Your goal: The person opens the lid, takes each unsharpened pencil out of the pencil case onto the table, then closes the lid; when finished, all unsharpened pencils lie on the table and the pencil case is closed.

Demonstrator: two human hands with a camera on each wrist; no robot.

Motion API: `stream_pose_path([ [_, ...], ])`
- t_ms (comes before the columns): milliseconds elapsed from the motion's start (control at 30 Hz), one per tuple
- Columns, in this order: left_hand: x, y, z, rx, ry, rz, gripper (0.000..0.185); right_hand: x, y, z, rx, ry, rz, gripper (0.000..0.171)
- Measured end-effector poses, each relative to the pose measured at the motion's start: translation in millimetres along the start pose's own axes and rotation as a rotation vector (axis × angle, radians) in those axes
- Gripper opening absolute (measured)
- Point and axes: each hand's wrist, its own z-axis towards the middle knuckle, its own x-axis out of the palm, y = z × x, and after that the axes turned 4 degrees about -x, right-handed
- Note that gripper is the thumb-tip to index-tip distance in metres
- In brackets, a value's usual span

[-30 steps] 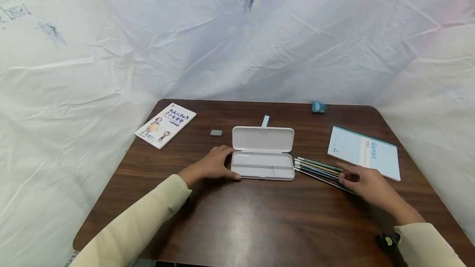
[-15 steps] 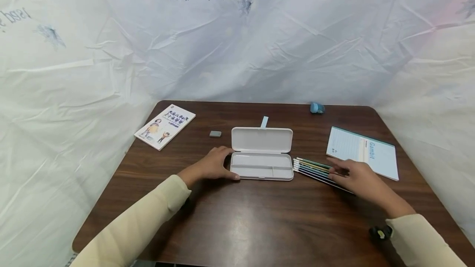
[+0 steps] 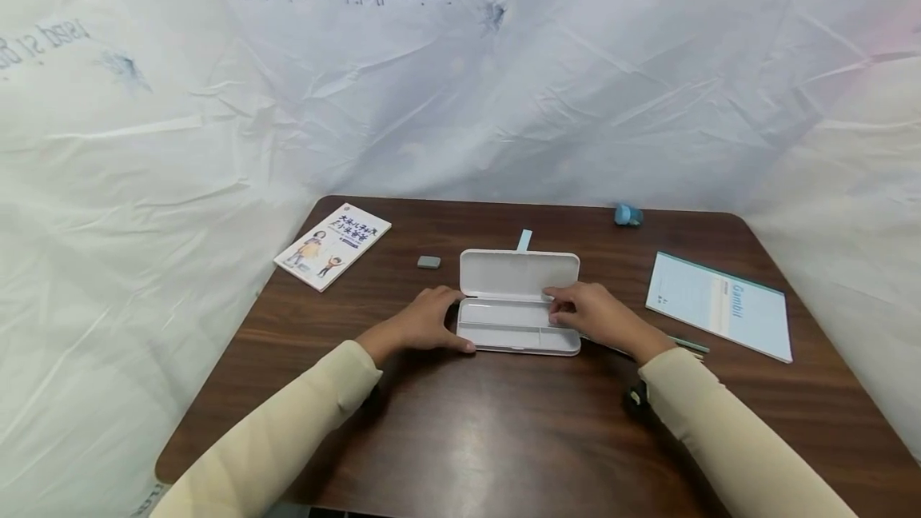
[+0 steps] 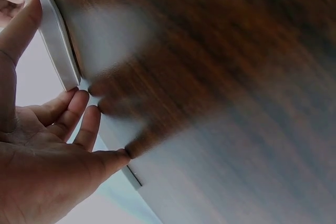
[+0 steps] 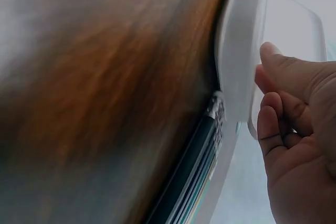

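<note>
Your left hand (image 3: 424, 318) rests at the left end of the open pencil case (image 3: 520, 318), which lies near the middle of the table (image 3: 460, 430) with its lid (image 3: 520, 273) tipped back toward the far edge. From the head view your left forearm comes in from the lower left in a cream sleeve, and the hand lies low on the wood. Its thumb reaches along the case's near corner and the fingers curve against the end wall. The left wrist view shows those fingers (image 4: 79, 119) loosely bent with their tips at the white edge of the case, steadying it rather than closing round it.

Your right hand (image 3: 593, 316) lies over the right end of the tray, knuckles up, forearm coming in from the lower right. Its fingers curl down toward the tray's rim. In the right wrist view the fingers (image 5: 281, 124) are bent close beside the white wall of the case, but you cannot tell whether they pinch anything.

The pencils (image 5: 197, 182) lie bundled on the table just beside the case's right end, mostly hidden under your right wrist in the head view.

A notebook (image 3: 719, 306) lies to the right, a small book (image 3: 332, 245) and an eraser (image 3: 428, 262) to the left.
</note>
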Motion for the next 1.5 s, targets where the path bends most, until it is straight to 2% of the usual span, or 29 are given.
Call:
stream_pose_path([
  [167,12.3,17.0,14.8,0.039,-0.026,-0.027,0.112,4,3,10,-0.006,0.05,-0.051,0.052],
  [400,15.5,21.0,21.2,0.066,-0.035,0.017,0.108,3,8,8,-0.049,0.03,-0.145,0.044],
  [700,18.9,21.8,19.7,0.055,-0.026,-0.021,0.109,10,8,6,-0.046,0.067,-0.133,0.049],
  [833,20.7,21.9,20.2,0.059,-0.027,0.015,0.108,12,8,6,-0.033,0.06,-0.125,0.048],
  [1033,26.8,30.8,25.9,0.067,-0.029,-0.022,0.113,7,4,0,0.013,0.003,-0.028,0.048],
  [1200,28.6,34.5,30.2,0.048,-0.024,-0.012,0.116,-13,-3,-23,0.028,-0.102,0.007,0.049],
  [1300,24.4,32.2,27.1,0.046,-0.025,-0.017,0.117,-28,-8,-46,0.063,-0.146,-0.014,0.049],
  [1500,9.0,17.8,12.7,0.027,-0.023,-0.024,0.111,-52,-31,-97,0.187,-0.167,-0.071,0.053],
])
